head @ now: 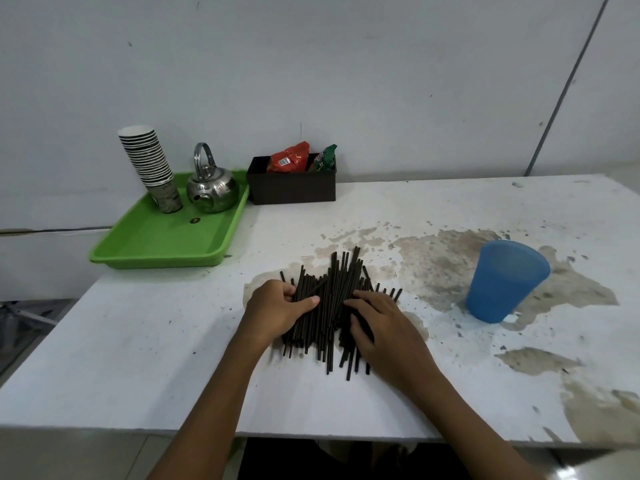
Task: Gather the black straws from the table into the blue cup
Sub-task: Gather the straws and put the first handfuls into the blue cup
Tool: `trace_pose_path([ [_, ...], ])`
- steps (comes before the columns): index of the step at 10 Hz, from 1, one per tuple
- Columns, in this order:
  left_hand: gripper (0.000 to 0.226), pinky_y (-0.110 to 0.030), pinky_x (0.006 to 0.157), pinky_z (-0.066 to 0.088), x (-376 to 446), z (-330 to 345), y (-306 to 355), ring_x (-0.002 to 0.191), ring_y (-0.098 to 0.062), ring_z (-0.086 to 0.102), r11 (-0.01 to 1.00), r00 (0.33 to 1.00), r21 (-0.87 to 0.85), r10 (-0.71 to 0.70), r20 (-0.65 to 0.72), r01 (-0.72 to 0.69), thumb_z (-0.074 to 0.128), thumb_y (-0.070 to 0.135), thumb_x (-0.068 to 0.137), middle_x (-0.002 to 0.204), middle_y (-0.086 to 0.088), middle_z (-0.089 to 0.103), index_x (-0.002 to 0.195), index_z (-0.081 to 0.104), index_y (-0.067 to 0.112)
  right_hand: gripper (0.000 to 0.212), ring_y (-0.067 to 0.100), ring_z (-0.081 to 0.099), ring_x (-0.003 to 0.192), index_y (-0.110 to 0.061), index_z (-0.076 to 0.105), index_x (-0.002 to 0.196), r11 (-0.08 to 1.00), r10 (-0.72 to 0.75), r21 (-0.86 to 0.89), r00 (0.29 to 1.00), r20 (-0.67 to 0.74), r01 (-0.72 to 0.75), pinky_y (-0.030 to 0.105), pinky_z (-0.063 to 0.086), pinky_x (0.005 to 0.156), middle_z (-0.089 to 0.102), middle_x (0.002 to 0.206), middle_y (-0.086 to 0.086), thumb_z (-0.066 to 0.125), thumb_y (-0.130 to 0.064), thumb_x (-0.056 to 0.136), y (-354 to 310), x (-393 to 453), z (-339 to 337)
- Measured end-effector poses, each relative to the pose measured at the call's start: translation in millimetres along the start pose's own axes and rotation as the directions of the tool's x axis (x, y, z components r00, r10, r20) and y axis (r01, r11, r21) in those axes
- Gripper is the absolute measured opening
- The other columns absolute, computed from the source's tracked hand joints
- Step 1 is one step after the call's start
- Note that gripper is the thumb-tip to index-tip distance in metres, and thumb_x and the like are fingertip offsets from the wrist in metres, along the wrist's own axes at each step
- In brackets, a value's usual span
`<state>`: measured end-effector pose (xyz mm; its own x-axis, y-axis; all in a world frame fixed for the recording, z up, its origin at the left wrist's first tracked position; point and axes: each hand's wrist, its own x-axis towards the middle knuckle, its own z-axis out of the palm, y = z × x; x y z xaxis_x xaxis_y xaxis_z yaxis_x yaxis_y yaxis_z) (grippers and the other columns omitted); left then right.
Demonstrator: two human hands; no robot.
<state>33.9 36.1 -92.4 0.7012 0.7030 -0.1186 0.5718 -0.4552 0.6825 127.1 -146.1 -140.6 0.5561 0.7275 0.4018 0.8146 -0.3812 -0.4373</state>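
Observation:
A pile of black straws (334, 292) lies on the white table (156, 358), roughly parallel and pointing away from me. My left hand (277, 308) presses against the pile's left side, thumb laid over the straws and fingers curled around them. On the pile's right side my right hand (377, 322) rests with its fingers spread over the straws. The blue cup (504, 282) stands upright to the right of the pile, apart from both hands, and looks empty.
A green tray (166, 240) at the back left holds a stack of paper cups (150, 164) and a steel kettle (212, 188). A dark box (292, 187) with snack packets stands against the wall. The table's paint is worn around the cup.

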Motion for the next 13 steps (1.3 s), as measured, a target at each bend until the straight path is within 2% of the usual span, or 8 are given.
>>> trace_pose_path([
  [1, 0.053, -0.030, 0.094, 0.051, 0.1, -0.6, -2.6, 0.110, -0.016, 0.066, 1.000, 1.000, 0.007, 0.006, 0.031, -0.006, 0.072, 0.046, 0.086, 0.118, -0.002, 0.071, 0.125, 0.066, 0.009, 0.032, 0.011, 0.044, 0.127, -0.019, 0.060, 0.127, 1.000, 0.001, -0.004, 1.000, 0.004, -0.001, 0.024, 0.040, 0.102, 0.056, 0.132, -0.004, 0.051, -0.024, 0.097, -0.2, -0.7, -0.2],
  [3, 0.025, -0.025, 0.058, 0.044, -3.6, -2.4, -5.8, 0.065, -0.014, 0.061, 0.999, 0.997, -0.034, 0.029, 0.076, -0.026, 0.059, 0.036, 0.098, 0.074, -0.001, 0.067, 0.106, 0.070, 0.015, 0.032, 0.011, 0.044, 0.128, -0.020, 0.059, 0.127, 1.000, 0.011, 0.002, 1.000, 0.011, -0.011, 0.026, 0.042, 0.101, 0.055, 0.132, -0.005, 0.051, -0.024, 0.097, -1.2, -0.6, -1.3],
  [7, 0.023, -0.029, 0.075, 0.048, -5.2, -6.6, -5.3, 0.092, -0.019, 0.066, 0.987, 0.989, -0.158, 0.000, 0.147, 0.024, 0.042, 0.033, 0.106, 0.105, -0.007, 0.070, 0.107, 0.062, 0.020, 0.032, 0.011, 0.044, 0.128, -0.020, 0.059, 0.127, 1.000, 0.006, -0.002, 1.000, 0.009, -0.006, 0.025, 0.041, 0.102, 0.056, 0.132, -0.004, 0.051, -0.024, 0.097, -3.2, -0.3, -3.3],
  [8, 0.021, -0.025, 0.065, 0.051, -4.3, -9.0, -4.9, 0.077, -0.013, 0.064, 0.928, 0.987, -0.367, -0.009, 0.157, 0.067, 0.039, 0.022, 0.108, 0.095, 0.000, 0.067, 0.107, 0.060, 0.017, 0.032, 0.011, 0.043, 0.129, -0.020, 0.059, 0.128, 1.000, 0.004, -0.007, 1.000, 0.013, -0.004, 0.023, 0.039, 0.102, 0.055, 0.133, -0.005, 0.051, -0.024, 0.097, -3.3, -0.3, -2.9],
  [9, 0.021, -0.028, 0.058, 0.048, -2.9, -11.1, -8.3, 0.061, -0.013, 0.051, 0.796, 0.995, -0.604, 0.022, 0.102, 0.044, 0.036, 0.012, 0.108, 0.082, -0.001, 0.053, 0.105, 0.056, 0.016, 0.032, 0.010, 0.043, 0.129, -0.020, 0.059, 0.128, 1.000, 0.001, 0.000, 1.000, 0.016, -0.001, 0.020, 0.036, 0.100, 0.055, 0.133, -0.005, 0.051, -0.024, 0.097, -3.0, 0.8, -3.1],
  [11, 0.024, -0.023, 0.051, 0.033, 4.6, -12.8, -11.7, 0.050, -0.004, 0.036, 0.620, 0.973, -0.759, 0.031, -0.229, -0.198, 0.031, 0.012, 0.109, 0.075, 0.003, 0.043, 0.105, 0.053, 0.023, 0.028, 0.012, 0.046, 0.125, -0.020, 0.063, 0.122, 0.999, -0.005, 0.035, 1.000, -0.013, 0.006, 0.028, 0.042, 0.103, 0.058, 0.128, -0.005, 0.054, -0.023, 0.096, -1.1, 5.8, -3.0],
  [12, 0.021, -0.031, 0.049, 0.035, 2.4, 3.6, -16.7, 0.051, -0.013, 0.040, 0.686, 0.934, -0.663, 0.067, -0.352, -0.299, 0.035, 0.026, 0.108, 0.073, -0.005, 0.044, 0.111, 0.056, 0.026, 0.029, 0.012, 0.048, 0.123, -0.019, 0.064, 0.120, 0.998, -0.021, 0.059, 0.997, -0.072, 0.025, 0.036, 0.042, 0.106, 0.060, 0.126, -0.004, 0.050, -0.022, 0.096, -7.6, 16.3, -3.8],
  [13, 0.028, -0.044, 0.053, 0.039, -1.9, 17.7, -22.7, 0.056, -0.025, 0.049, 0.771, 0.895, -0.523, 0.136, -0.424, -0.364, 0.037, 0.034, 0.103, 0.068, -0.006, 0.050, 0.115, 0.059, 0.020, 0.033, 0.004, 0.046, 0.124, -0.021, 0.061, 0.125, 0.965, 0.020, 0.261, 0.999, -0.036, -0.010, 0.025, 0.037, 0.107, 0.058, 0.131, -0.007, 0.045, -0.014, 0.098, -31.3, 33.2, -8.2],
])
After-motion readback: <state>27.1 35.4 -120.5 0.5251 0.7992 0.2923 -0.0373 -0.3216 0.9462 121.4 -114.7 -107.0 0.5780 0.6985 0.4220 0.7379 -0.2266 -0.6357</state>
